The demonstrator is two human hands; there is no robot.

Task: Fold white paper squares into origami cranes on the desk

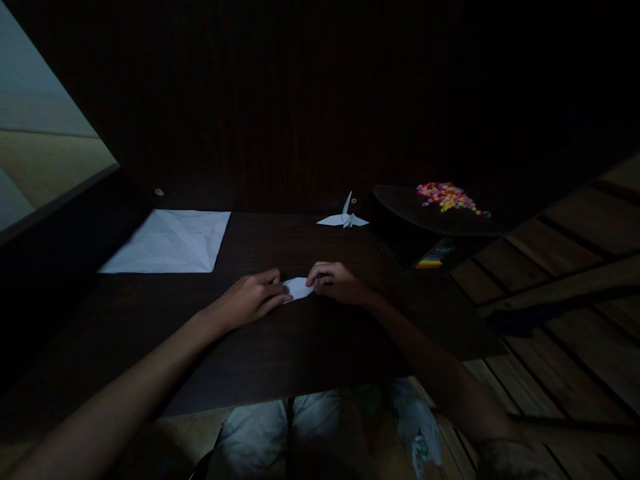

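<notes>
A small folded piece of white paper [299, 287] lies on the dark tabletop between my hands. My left hand [259, 295] has its fingers closed on the paper's left end, the thumb along the near edge. At the right end, my right hand [336, 281] pinches the paper with thumb and curled fingers. Beyond my hands, a white paper crane [345, 219] stands near the back panel, wings spread. A larger creased sheet of white paper [167, 241] lies flat at the back left.
The dark wooden tabletop [280, 360] ends just above my lap. Colourful small pieces [447, 197] are heaped on a rounded shelf [400, 200] at the right, with a yellow-edged item [430, 263] beneath. A plastic bag [417, 420] hangs below, beside the slatted wooden floor [575, 360].
</notes>
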